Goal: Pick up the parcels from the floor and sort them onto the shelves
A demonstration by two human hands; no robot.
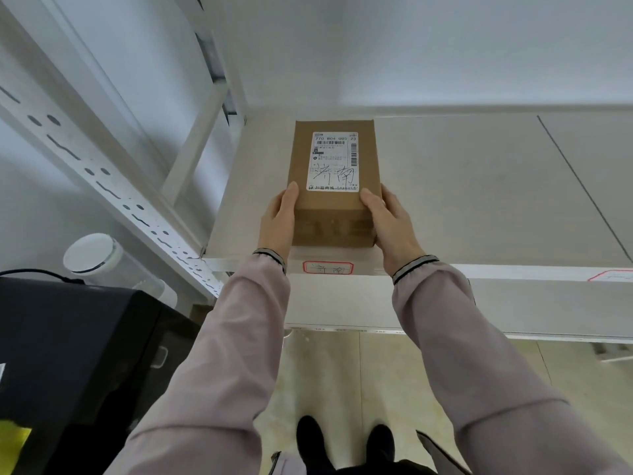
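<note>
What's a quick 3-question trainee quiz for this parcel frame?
1. True or false: the cardboard parcel rests on the shelf.
2. Which hands touch it? A) left only B) right only C) both
3. Fill in: the parcel's white shipping label faces ____.

Key: 1 true. 2 C: left hand and right hand flank its near end. 3 up.

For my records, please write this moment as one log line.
step: placing box on shelf | left hand: grip on box side | right hand: grip on box side | label: facing up
</note>
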